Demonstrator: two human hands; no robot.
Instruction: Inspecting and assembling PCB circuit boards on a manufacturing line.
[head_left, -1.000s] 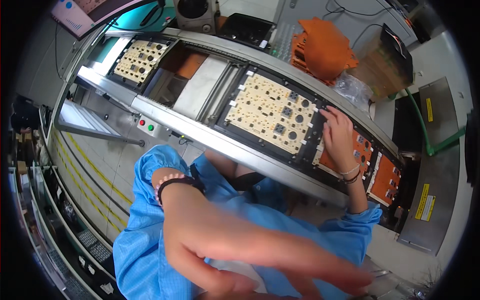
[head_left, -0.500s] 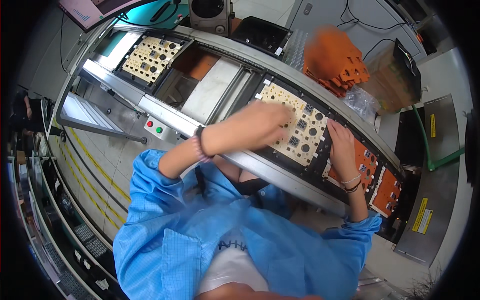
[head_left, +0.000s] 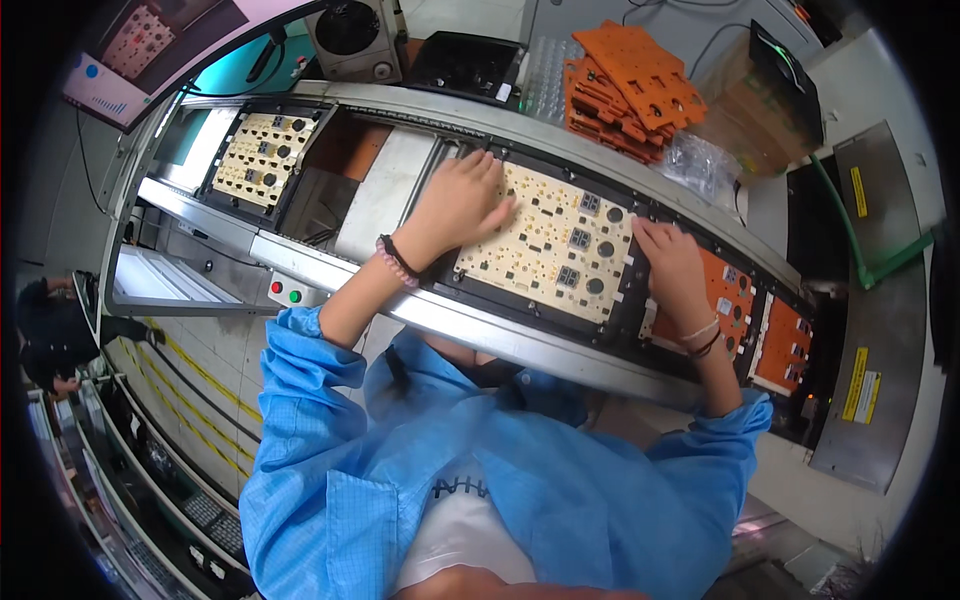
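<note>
Metal conveyor (head_left: 520, 343) is stretching from upper left to right; black carrier (head_left: 530, 313) is sitting right of centre, holding cream circuit board (head_left: 540, 235). Left hand (head_left: 462, 205) is covering board's upper-left edge, thumb spread; right hand (head_left: 672, 260) is resting at carrier's right side, can't tell if pinching.

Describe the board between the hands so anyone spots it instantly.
A metal conveyor crosses the view. Midway along, a cream board lies between the left hand and right hand. Unlike the orange boards, it's cream; unlike the leftmost cream board, hands flank it.
</note>
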